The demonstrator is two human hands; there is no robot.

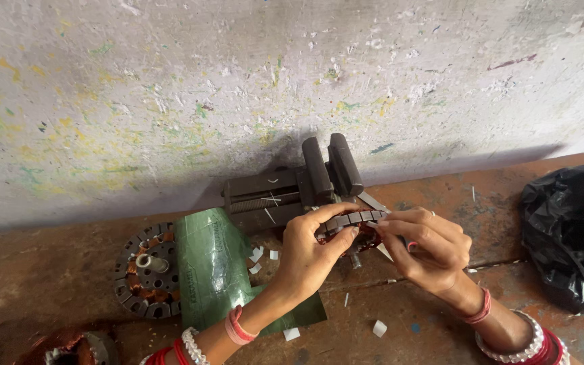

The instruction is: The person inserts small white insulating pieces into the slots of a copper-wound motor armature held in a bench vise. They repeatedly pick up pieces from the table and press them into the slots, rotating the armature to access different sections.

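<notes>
Both hands grip one stator (pixel 353 226) over the table (pixel 434 196): left hand (pixel 309 253) clasps its rim, right hand (pixel 424 247) pinches its edge, just before the vise (pixel 292 186).

We take the vise (pixel 305 182) as our landmark. It sits on the bench (pixel 49 270), close to the wall (pixel 170 81) behind it. Just in front of the vise, our left hand (pixel 309 253) and right hand (pixel 424 247) meet around a round motor part (pixel 353 220). Left of the vise lies a folded sheet (pixel 207 267), and further left another round motor part (pixel 144 270). Far right of the vise sits a bag (pixel 569 230). Small paper bits (pixel 379 328) lie in front of it.
</notes>
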